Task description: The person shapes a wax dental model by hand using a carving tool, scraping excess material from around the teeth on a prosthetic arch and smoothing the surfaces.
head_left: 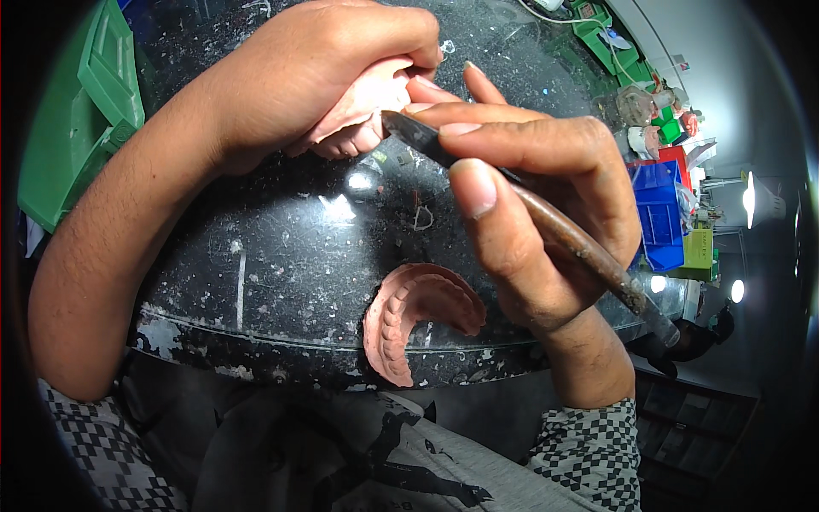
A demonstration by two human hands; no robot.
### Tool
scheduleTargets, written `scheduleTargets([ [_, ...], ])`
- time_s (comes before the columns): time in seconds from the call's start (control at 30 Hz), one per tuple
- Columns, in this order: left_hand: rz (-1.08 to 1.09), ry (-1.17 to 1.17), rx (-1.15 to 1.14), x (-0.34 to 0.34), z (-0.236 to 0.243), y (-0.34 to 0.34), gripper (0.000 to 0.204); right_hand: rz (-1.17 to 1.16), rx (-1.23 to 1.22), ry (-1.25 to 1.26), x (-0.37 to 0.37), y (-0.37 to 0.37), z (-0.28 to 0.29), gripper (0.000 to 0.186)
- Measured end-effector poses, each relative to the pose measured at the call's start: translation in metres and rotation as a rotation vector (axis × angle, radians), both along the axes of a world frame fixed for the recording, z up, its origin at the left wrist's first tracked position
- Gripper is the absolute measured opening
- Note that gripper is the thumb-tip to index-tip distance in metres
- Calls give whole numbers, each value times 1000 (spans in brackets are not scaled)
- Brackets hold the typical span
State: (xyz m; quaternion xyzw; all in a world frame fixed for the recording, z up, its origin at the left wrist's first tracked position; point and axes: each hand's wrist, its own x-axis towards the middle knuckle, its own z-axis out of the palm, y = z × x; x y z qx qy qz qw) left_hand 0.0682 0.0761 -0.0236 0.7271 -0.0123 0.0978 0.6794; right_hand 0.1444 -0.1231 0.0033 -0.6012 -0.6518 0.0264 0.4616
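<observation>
My left hand (333, 43) is wrapped round a pink plaster dental cast (363, 102) above the worktop, its fingers mostly hidden behind the cast. Pinched like a pen, a knife (580, 243) with a worn wooden handle sits in my right hand (537, 171). The dark blade's tip meets or nearly meets the edge of the cast. Nearer to me, a second pink dental cast (395, 320), horseshoe-shaped with a row of teeth, lies at the front edge of the table.
The black worktop (290, 282) is scratched and spotted with white bits. A green plastic bin (72, 128) stands at the left. Toward the right rim are a blue bin (659, 213), a yellow-green box (699, 253) and green trays (610, 47). Several small casts lie near them.
</observation>
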Motion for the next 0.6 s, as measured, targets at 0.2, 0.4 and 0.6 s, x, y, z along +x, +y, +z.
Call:
scheduleTargets([
  [0.2, 6, 23, -21, 0, 0, 0, 32, -19, 0, 34, 0, -1, -1, 10],
  [0.4, 22, 22, -42, -1, 0, -2, 32, -13, 12, 22, 0, 1, -2, 10],
  [0.6, 23, 104, 24, -4, 10, -4, 32, -77, 77, 96, -1, 1, -7, 14],
])
